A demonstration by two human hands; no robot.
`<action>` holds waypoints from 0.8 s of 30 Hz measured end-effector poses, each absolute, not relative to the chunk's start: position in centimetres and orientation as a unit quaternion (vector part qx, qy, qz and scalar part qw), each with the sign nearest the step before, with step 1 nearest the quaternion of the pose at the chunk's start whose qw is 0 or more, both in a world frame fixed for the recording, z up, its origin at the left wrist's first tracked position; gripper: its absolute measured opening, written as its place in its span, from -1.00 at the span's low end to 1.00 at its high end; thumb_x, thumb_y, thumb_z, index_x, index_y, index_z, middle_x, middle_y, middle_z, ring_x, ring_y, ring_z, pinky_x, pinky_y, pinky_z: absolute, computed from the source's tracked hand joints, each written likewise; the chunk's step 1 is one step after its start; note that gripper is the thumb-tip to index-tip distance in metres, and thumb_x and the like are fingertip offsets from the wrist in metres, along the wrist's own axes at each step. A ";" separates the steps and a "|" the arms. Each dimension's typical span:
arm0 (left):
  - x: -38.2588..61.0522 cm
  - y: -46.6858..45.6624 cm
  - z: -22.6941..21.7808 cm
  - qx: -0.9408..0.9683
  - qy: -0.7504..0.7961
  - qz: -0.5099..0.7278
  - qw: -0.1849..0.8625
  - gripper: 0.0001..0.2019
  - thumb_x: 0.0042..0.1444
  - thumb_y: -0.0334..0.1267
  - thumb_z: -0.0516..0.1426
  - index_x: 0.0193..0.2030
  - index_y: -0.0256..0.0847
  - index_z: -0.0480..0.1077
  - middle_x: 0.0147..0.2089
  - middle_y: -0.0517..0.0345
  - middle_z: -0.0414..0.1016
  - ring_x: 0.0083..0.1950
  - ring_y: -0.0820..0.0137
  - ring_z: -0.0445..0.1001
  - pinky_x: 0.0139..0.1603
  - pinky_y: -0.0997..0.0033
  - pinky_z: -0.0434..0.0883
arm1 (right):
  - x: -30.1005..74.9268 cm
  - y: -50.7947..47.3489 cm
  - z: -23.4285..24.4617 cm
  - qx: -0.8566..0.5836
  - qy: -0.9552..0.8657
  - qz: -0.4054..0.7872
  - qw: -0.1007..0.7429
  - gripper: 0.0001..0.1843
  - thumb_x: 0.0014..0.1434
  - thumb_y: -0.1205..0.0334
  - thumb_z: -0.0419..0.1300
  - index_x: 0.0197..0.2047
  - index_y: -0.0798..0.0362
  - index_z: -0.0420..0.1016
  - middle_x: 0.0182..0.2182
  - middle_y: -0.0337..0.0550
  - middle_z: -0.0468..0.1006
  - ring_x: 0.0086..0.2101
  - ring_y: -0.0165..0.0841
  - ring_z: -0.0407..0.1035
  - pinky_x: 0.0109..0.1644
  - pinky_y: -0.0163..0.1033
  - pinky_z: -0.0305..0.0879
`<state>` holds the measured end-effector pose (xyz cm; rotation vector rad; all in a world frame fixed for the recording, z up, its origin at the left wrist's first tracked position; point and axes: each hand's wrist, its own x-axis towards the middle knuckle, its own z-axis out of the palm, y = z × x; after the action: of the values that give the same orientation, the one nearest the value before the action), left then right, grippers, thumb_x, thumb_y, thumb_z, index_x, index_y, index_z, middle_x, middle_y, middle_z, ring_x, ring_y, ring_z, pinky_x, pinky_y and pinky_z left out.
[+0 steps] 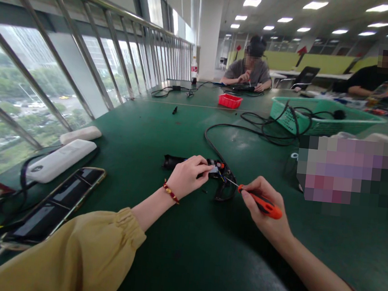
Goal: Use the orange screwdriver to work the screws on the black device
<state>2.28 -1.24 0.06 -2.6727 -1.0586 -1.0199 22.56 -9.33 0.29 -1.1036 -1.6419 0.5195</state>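
Observation:
A black corded appliance (pixel 172 162) with a tube-shaped body and a looped handle lies on the green table. Its casing is opened, and coloured wires and a small orange part show inside. My left hand (pixel 191 175) is closed over the body, its fingertips at a small pale flat piece (pixel 214 169) among the internals. In my right hand (pixel 270 208) is a screwdriver (pixel 265 206) with an orange and black handle. The shaft points left into the wiring near the handle of the appliance; whether the tip touches a screw is too small to tell.
A black cable runs to a green basket (pixel 322 127). Farther back are a red tray (pixel 230 101) and a bottle (pixel 194 71). A phone (pixel 56 205) and white device (pixel 62 160) lie left, beside the railing (pixel 86 53). Two people sit across the table.

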 end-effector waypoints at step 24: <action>0.4 -3.1 0.3 -0.910 -0.323 -0.259 0.011 -0.89 0.14 -0.35 0.08 -0.28 -0.22 0.43 -0.27 0.16 0.47 -0.25 0.46 0.41 -0.23 0.46 0.38 | 22.1 -9.6 0.5 -0.452 -0.733 0.246 0.444 -0.91 0.12 0.26 0.10 -0.39 0.02 0.23 -0.54 -0.30 0.37 -0.55 -0.49 0.25 -0.48 -0.38 0.17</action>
<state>0.38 -3.06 0.34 -2.8404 -1.0071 -0.8074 22.11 -9.58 0.46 -1.1197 -1.8183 0.6111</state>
